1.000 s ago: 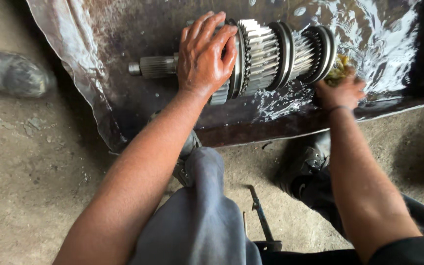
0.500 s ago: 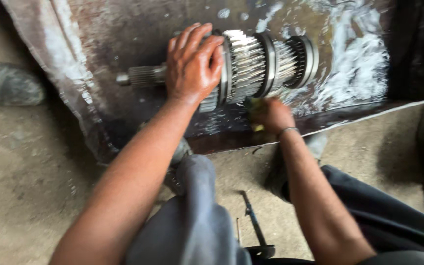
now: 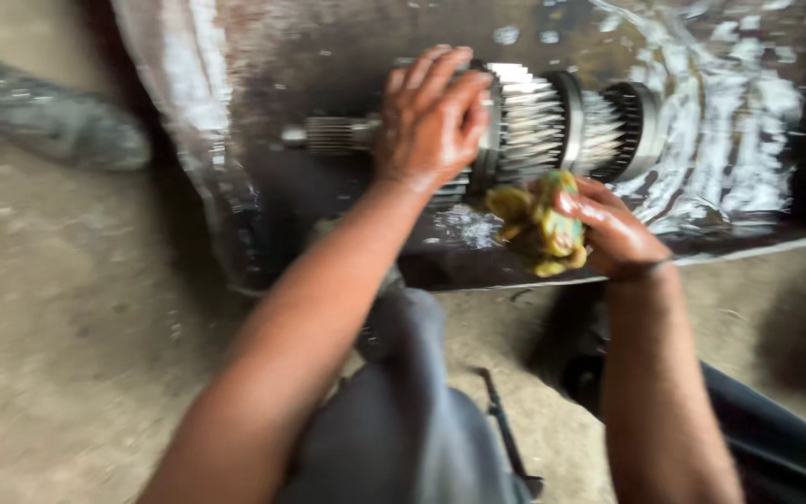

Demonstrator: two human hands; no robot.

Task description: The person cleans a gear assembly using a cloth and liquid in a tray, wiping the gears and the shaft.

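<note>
A steel gear shaft (image 3: 552, 126) with several toothed gears lies on its side in a dark wet metal tray (image 3: 263, 84). Its splined end (image 3: 328, 135) points left. My left hand (image 3: 431, 117) rests on top of the gears at the shaft's left part, palm down, fingers wrapped over them. My right hand (image 3: 613, 229) is just in front of the shaft, gripping a crumpled yellow-green rag (image 3: 534, 224). The rag is held near the tray's front edge, slightly apart from the gears. The picture is blurred.
The tray stands on a dusty concrete floor (image 3: 67, 327). My knees in grey trousers (image 3: 403, 411) are below the tray. A thin dark metal tool (image 3: 510, 439) lies on the floor between my legs. A dark blurred object (image 3: 48, 117) lies at the left.
My right hand has swept from the shaft's right end leftwards along its front, and now lifts the rag clear near the tray's front edge. My left hand has stayed on the gears.
</note>
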